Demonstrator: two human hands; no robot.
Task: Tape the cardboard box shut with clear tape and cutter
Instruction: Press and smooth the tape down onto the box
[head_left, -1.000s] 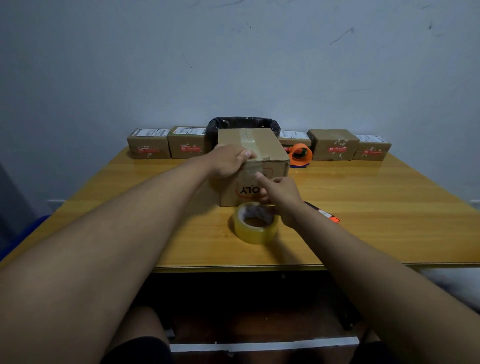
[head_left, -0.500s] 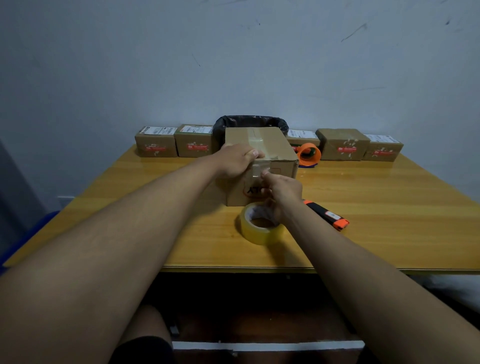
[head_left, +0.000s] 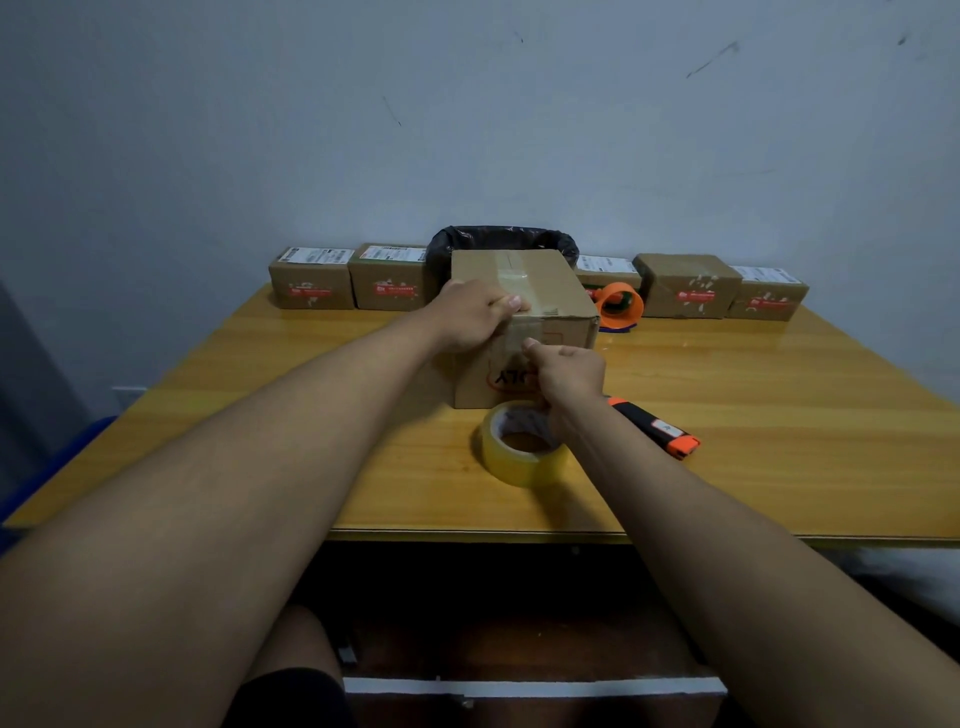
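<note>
A brown cardboard box stands mid-table, flaps closed, with a strip of clear tape running along its top and down the near face. My left hand lies on the box's near top edge, thumb pressing the tape. My right hand is against the near face just below, fingers curled, thumb pushing on the tape end. A roll of clear tape lies flat on the table in front of the box, under my right wrist. The black and orange cutter lies to the right of the roll.
Several small labelled parcels line the table's back edge by the wall. A black-lined bin sits behind the box. An orange tape dispenser rests right of the box. The wooden table's front edge is near my lap.
My right hand rose from near the tape roll up the box's near face toward the top edge. My left hand stayed on the top edge.
</note>
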